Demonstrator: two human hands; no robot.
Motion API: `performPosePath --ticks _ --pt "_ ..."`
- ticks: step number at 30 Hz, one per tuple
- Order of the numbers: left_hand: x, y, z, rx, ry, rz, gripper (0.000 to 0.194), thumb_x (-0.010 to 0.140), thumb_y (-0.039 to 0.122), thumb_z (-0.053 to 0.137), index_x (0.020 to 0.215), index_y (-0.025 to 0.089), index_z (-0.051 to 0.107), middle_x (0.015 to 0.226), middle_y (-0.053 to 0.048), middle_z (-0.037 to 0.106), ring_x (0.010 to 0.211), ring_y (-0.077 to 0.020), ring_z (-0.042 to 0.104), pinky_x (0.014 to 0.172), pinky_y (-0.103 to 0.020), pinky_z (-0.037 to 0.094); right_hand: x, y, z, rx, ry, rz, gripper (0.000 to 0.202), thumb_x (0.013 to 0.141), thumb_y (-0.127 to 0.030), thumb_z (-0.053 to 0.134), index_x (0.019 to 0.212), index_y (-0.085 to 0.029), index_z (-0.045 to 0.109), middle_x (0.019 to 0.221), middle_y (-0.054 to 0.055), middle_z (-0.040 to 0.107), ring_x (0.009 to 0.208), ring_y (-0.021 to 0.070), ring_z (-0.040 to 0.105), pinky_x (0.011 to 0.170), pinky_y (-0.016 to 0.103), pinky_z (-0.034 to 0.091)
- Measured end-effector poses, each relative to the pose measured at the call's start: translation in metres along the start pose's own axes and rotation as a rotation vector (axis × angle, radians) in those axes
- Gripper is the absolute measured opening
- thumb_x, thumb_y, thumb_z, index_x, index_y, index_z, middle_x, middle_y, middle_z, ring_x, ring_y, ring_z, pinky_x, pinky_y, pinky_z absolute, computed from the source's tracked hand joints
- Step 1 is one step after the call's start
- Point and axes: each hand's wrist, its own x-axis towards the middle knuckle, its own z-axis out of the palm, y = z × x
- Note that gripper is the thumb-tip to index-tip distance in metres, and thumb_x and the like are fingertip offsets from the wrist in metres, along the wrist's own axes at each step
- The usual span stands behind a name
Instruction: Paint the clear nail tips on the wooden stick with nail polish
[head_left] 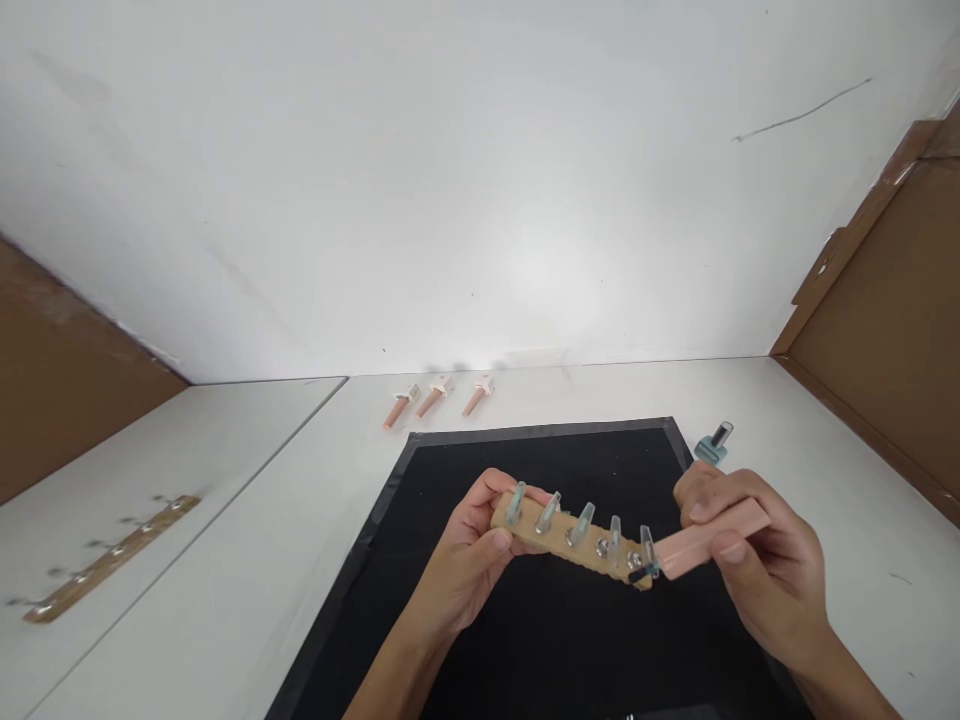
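My left hand (476,560) grips the left end of a tan strip (555,535) over the black mat. Several clear, pale green-tinted nail tips (585,522) stand up from it on small metal mounts. My right hand (772,570) is closed around the long pink handle (712,540) of a nail polish brush. Its dark bristle end (643,573) is at the strip's right end, by the last nail tip; whether it touches is unclear. Just beyond my right fingers shows a teal bottle (711,450) with a dark, glassy neck; I cannot tell if it is held.
Three bottles with pink caps (431,402) lie near the back wall. At left is another strip (116,555) with bare metal stems. A black mat (465,465) covers the middle of the white table (247,520). Brown cardboard panels (885,300) flank both sides.
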Motion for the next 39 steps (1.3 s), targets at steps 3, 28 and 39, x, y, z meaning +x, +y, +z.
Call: performPosePath --ticks 3,28,39 --pt "0.0002 -0.0005 -0.0006 -0.009 0.011 0.011 0.021 0.071 0.027 0.074 0.086 0.021 0.062 0.092 0.001 0.073 0.079 -0.0129 0.068 0.069 -0.024 0.057 0.0009 -0.0007 0.0007 -0.03 -0.017 -0.008 0.012 0.092 -0.034 0.052 0.086 -0.025 0.055 0.067 -0.001 0.05 0.058 0.0147 0.045 0.051 0.027 0.038" --pt "-0.0005 -0.0005 0.0012 0.017 -0.086 0.021 0.019 0.072 0.025 0.073 0.088 0.023 0.064 0.092 0.001 0.074 0.083 -0.0123 0.067 0.069 -0.02 0.054 -0.0006 0.0054 -0.0023 -0.086 -0.014 0.043 0.009 0.094 -0.031 0.049 0.09 -0.026 0.055 0.071 -0.001 0.05 0.061 0.0144 0.047 0.054 0.026 0.038" --pt "-0.0014 0.0004 0.0026 0.056 -0.049 0.008 0.021 0.068 0.028 0.076 0.084 0.022 0.064 0.088 -0.001 0.074 0.077 -0.0144 0.067 0.064 -0.022 0.054 0.0017 -0.0003 -0.0022 -0.055 -0.058 0.028 0.012 0.093 -0.034 0.05 0.088 -0.025 0.057 0.069 0.001 0.053 0.06 0.016 0.048 0.051 0.027 0.04"
